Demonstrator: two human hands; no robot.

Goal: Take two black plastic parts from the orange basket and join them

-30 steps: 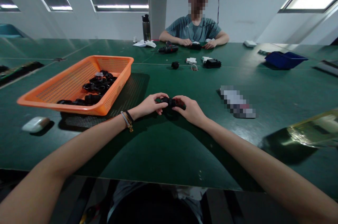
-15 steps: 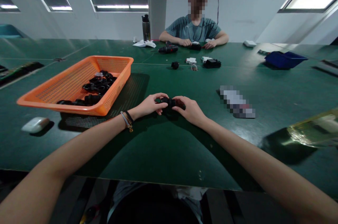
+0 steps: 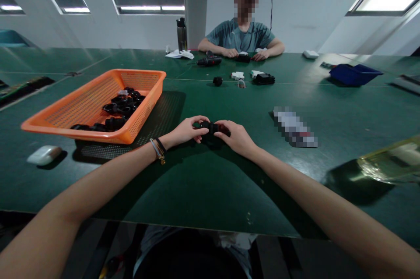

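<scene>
Between my two hands, just above the green table (image 3: 210, 187), is a small black cylindrical part (image 3: 211, 127) with ridges around its middle. My left hand (image 3: 192, 129) pinches its left end between thumb and fingers. On its right end, my right hand (image 3: 234, 135) grips with thumb and forefinger. Both ends are partly hidden by my fingers. To the left stands an orange perforated basket (image 3: 82, 139), where several similar black parts (image 3: 123, 106) lie in a loose pile.
Across the table a person (image 3: 243, 38) sits near a black power drill (image 3: 209, 60) and a dark bottle (image 3: 181, 34). A blurred-out flat object (image 3: 293, 128) lies right of my hands, a yellow transparent package (image 3: 390, 160) beyond it. Left is a white rounded object (image 3: 44, 155); far right, a blue bin (image 3: 354, 74).
</scene>
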